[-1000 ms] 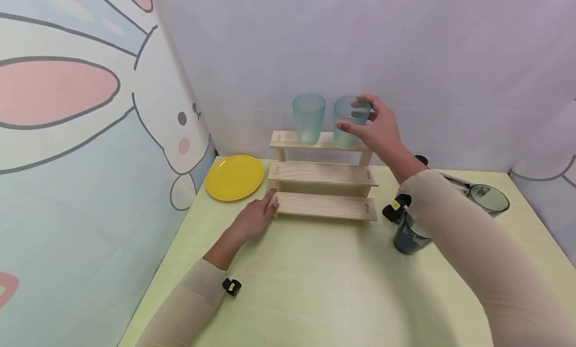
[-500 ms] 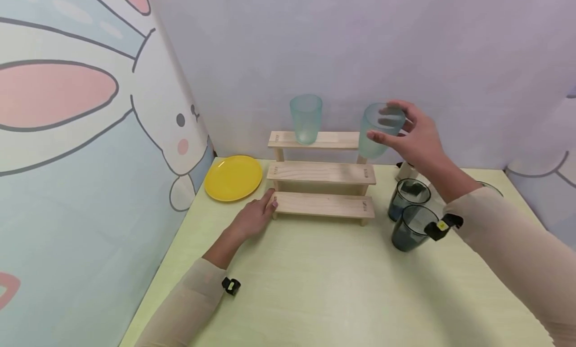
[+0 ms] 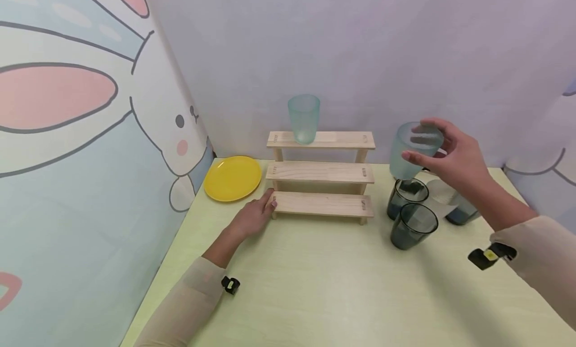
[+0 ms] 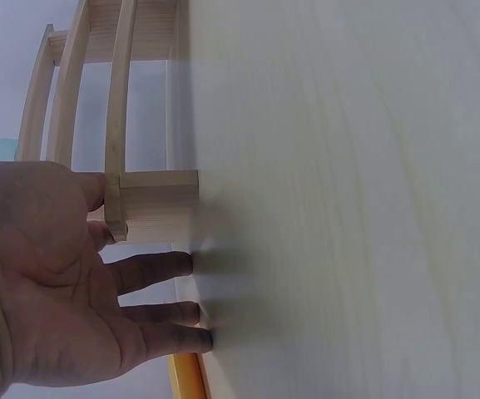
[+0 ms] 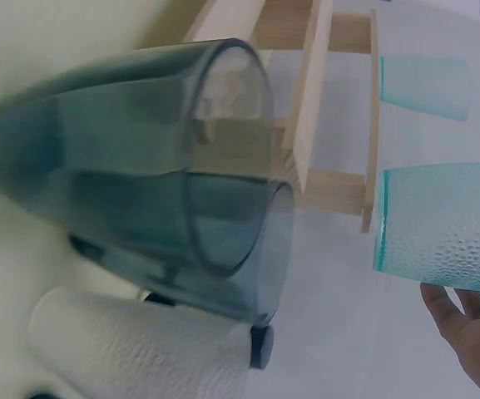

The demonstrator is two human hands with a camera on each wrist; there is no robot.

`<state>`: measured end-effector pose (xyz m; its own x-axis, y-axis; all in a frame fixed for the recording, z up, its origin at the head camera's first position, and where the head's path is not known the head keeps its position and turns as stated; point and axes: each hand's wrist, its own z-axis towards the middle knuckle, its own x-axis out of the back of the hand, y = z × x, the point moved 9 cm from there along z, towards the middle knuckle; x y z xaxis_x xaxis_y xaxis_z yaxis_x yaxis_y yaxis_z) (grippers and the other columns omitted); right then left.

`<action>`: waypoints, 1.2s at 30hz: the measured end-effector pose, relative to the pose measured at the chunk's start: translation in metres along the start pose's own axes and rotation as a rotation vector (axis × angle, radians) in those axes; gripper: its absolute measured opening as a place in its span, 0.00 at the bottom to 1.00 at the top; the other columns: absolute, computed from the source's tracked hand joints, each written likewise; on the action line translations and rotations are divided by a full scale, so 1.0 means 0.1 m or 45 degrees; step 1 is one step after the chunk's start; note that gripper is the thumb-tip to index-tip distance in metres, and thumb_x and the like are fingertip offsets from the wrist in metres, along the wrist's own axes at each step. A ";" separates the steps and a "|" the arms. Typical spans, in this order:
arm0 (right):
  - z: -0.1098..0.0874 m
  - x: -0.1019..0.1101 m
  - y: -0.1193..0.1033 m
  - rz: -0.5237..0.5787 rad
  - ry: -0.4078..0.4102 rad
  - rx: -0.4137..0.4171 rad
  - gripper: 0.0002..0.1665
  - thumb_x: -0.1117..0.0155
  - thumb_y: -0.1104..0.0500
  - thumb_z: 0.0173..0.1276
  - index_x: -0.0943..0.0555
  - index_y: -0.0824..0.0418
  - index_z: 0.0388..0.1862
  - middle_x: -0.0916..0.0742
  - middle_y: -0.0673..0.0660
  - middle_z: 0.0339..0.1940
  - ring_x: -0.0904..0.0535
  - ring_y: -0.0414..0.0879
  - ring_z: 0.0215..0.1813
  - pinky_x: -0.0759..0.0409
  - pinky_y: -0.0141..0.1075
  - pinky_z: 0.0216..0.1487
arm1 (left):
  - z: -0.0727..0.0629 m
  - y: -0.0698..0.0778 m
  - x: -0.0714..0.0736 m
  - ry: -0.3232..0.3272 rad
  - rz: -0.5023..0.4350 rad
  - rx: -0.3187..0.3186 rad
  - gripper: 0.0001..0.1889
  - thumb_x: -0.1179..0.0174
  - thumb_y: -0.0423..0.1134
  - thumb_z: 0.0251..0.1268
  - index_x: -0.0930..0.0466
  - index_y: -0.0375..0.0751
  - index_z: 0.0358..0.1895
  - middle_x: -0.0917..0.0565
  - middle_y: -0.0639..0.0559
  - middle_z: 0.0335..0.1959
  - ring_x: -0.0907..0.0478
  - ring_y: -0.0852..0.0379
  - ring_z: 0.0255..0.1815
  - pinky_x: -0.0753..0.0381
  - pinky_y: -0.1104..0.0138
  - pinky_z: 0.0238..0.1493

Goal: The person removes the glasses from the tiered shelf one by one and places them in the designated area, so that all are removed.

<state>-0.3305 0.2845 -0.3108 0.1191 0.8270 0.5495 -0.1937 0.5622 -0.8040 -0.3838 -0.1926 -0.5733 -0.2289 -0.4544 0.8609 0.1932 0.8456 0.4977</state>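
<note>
My right hand (image 3: 463,157) grips a light-teal frosted tumbler (image 3: 402,159) between thumb and fingers, in the air to the right of a three-step wooden shelf rack (image 3: 320,173). In the head view this tumbler overlaps the rear of two dark grey glasses (image 3: 411,227). With thumb and forefinger, my left hand (image 3: 252,217) pinches the left end of the lowest shelf board (image 4: 116,199); the other fingers reach down to the table. A second teal tumbler (image 3: 304,118) stands on the top step, left of its middle.
A yellow plate (image 3: 232,178) lies left of the rack. Behind the dark glasses are a white textured cylinder (image 5: 140,345) and another dark glass (image 3: 463,213), partly hidden by my right hand and forearm. Walls (image 3: 360,52) stand close behind and at the left.
My right hand has lifted the teal tumbler off the top step and carried it rightward, then lower, over the dark glasses. The left hand has stayed at the rack.
</note>
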 end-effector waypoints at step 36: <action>-1.01 0.58 0.79 0.047 0.053 -0.025 0.44 0.23 0.70 0.72 0.28 0.51 0.82 0.14 0.30 0.63 0.15 0.17 0.55 0.18 0.15 0.45 | -0.30 0.45 0.28 -0.055 -0.032 0.011 0.39 0.69 0.69 0.90 0.49 0.53 0.92 0.20 0.28 0.75 0.23 0.29 0.77 0.25 0.33 0.75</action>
<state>-0.2410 0.3778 -0.3658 0.1524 0.8467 0.5098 -0.1795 0.5309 -0.8282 -0.3530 -0.1752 -0.5234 -0.2744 -0.4633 0.8427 0.1786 0.8365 0.5181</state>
